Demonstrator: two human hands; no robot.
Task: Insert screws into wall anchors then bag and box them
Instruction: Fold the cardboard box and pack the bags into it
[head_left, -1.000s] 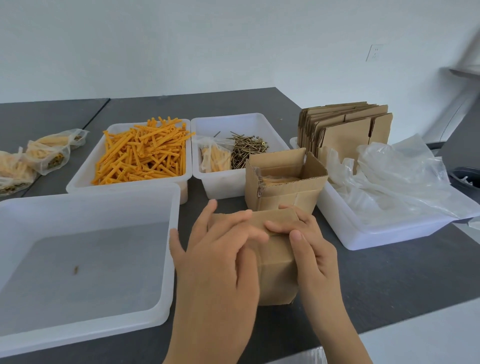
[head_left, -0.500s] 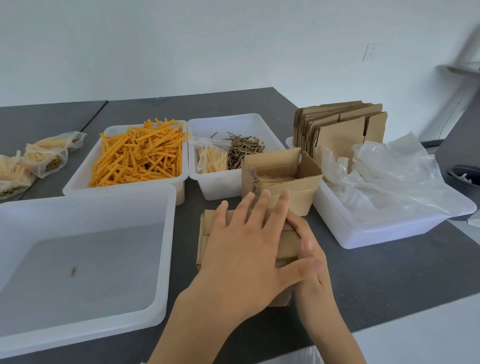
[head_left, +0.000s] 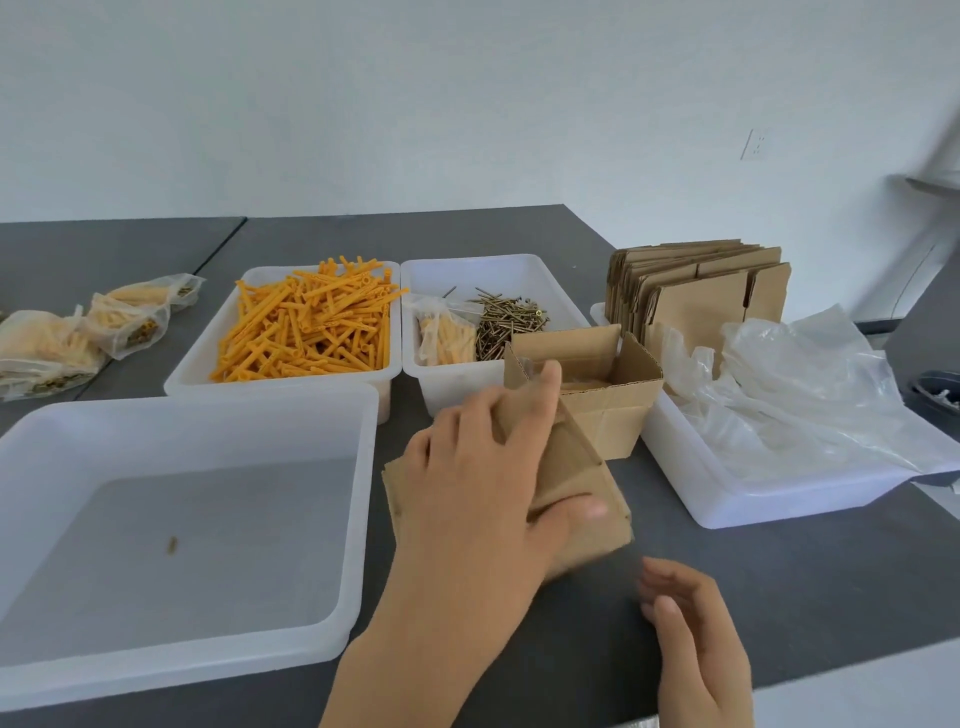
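Far to the left of the left hand (head_left: 483, 483), filled plastic bags (head_left: 78, 332) of anchors lie on the dark table (head_left: 779, 582). Just to its left sits a large translucent tub (head_left: 182, 525) with one small dark bit on its floor. Beyond that hand, up and to the left, a white bin holds loose orange wall anchors (head_left: 311, 322); straight ahead of the fingers a second bin carries a heap of screws (head_left: 506, 325) and one filled bag (head_left: 447, 338).

The left hand lies over a closed cardboard box (head_left: 587, 493), fingers curled across its top and thumb wrapped along the near right side, holding it. Touching the far edge of that box stands an open cardboard box (head_left: 592, 395), flaps up. The right hand (head_left: 691, 634) hovers near the table edge, apart from the box, fingers loosely curled and holding nothing.

Further right of both hands, a white bin (head_left: 753, 499) carries crumpled clear plastic bags (head_left: 789, 384) and upright flat cardboard blanks (head_left: 696, 286).
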